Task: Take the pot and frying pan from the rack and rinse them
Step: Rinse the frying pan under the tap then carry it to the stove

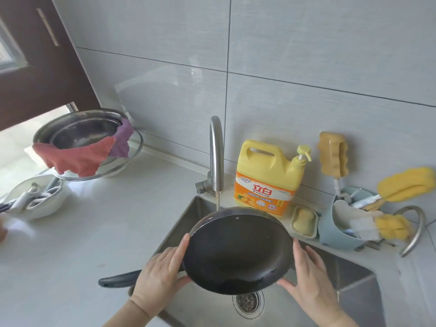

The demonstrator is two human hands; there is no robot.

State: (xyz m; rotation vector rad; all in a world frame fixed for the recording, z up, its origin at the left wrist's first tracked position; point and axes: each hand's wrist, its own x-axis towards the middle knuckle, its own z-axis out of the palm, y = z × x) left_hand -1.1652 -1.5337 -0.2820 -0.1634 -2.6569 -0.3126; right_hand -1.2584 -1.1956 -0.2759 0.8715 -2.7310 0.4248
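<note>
Stainless steel sink [349, 274] set into pale countertop [94, 232]. Black round non-stick frying pan [238, 251] held tilted over the basin, dark handle [118, 280] pointing left across the counter edge. Thin stream from curved steel tap [216, 152] meets the pan's far rim. Yellow detergent jug [266, 178] stands behind. Left hand [160, 277] and right hand [309, 277] clasp opposite rims, fingers mostly straight, thumbs hooked under the pan's near edge. Stacked steel bowls [82, 131] draped with red and purple cloths [77, 156], far left.
</note>
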